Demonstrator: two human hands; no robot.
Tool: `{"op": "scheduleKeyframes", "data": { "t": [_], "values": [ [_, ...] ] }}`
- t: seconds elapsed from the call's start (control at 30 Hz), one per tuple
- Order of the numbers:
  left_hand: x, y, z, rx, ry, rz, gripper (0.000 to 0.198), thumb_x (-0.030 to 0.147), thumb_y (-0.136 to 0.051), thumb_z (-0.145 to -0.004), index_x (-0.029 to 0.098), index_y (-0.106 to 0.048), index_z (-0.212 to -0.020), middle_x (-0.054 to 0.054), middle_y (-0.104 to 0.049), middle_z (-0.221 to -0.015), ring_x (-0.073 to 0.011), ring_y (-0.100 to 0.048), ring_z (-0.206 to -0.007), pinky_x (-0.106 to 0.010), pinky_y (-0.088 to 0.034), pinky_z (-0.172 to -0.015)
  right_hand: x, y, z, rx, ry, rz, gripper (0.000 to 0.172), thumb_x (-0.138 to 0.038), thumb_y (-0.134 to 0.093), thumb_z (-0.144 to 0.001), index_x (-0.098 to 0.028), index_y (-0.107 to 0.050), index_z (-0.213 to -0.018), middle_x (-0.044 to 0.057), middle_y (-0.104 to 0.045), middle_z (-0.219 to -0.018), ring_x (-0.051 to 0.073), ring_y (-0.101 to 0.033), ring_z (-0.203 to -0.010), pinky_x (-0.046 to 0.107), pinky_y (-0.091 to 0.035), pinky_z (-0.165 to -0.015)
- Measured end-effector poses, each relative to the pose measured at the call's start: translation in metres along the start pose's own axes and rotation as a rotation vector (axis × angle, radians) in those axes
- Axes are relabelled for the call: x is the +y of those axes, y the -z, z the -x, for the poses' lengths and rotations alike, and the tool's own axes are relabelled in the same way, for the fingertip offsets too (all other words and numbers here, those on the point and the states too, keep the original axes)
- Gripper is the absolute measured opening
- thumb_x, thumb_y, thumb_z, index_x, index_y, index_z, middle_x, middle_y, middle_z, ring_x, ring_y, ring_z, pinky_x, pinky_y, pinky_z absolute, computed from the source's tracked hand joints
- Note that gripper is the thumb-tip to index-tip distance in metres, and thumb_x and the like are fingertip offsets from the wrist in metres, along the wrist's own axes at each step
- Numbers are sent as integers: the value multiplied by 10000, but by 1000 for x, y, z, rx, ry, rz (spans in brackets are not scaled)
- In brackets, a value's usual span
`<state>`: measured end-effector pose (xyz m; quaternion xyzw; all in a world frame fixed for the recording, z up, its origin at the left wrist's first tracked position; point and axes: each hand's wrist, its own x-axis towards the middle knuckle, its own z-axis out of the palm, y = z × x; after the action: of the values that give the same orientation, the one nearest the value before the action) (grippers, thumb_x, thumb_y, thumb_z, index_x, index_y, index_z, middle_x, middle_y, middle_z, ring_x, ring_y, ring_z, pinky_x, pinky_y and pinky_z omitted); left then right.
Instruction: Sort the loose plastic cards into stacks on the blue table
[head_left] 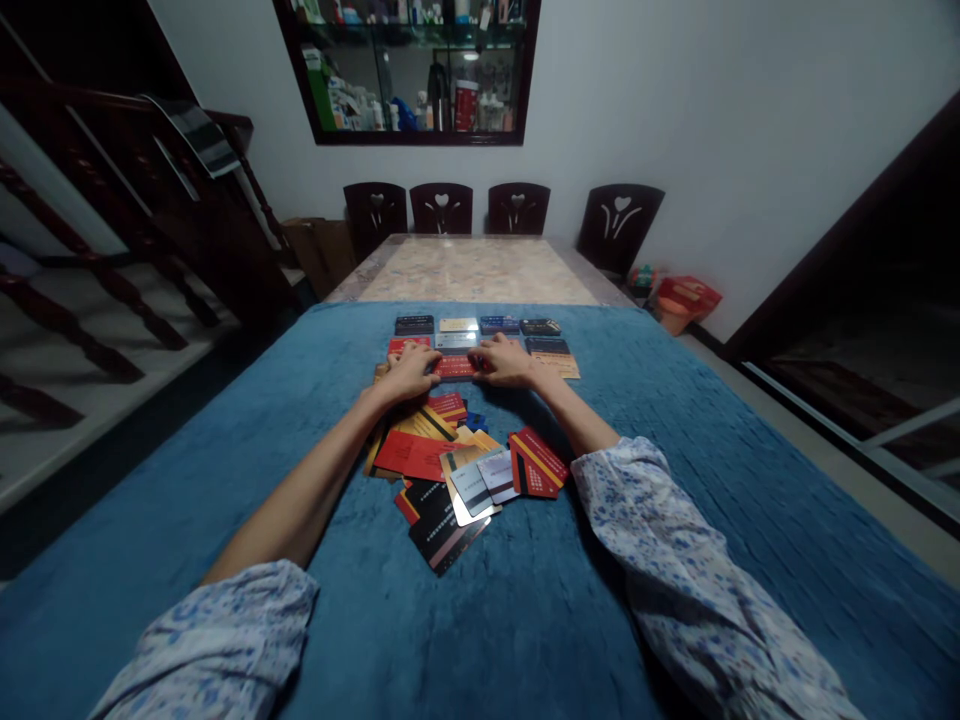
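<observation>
Left hand (410, 372) and right hand (510, 361) pinch the red card (455, 367) endwise, fingers narrow — align it squarely under the top row (480, 326), neighbours untouched.

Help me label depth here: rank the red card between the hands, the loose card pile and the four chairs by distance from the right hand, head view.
1. Red card: touching the right hand, on its left side.
2. Loose card pile: closer to the person.
3. Chairs: past the far end of the table.
</observation>
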<state>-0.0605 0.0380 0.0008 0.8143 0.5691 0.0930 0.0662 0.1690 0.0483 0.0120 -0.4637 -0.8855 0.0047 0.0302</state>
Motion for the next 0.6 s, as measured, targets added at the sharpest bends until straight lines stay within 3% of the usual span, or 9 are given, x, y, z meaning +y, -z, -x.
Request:
{"op": "scheduleKeyframes", "data": {
  "t": [0.6],
  "values": [
    [-1,1,1,24,-39,28,386,268,-609,-841,248,-671,-1221,-103,-633,-1354,-330,-430,-1359,-566,-391,-1099,-1,1,2,42,26,-18,388,-390,-623,-913,-203,-682,-1248,129,-674,-1231,310,-488,-1144,379,-403,-900]
  ]
}}
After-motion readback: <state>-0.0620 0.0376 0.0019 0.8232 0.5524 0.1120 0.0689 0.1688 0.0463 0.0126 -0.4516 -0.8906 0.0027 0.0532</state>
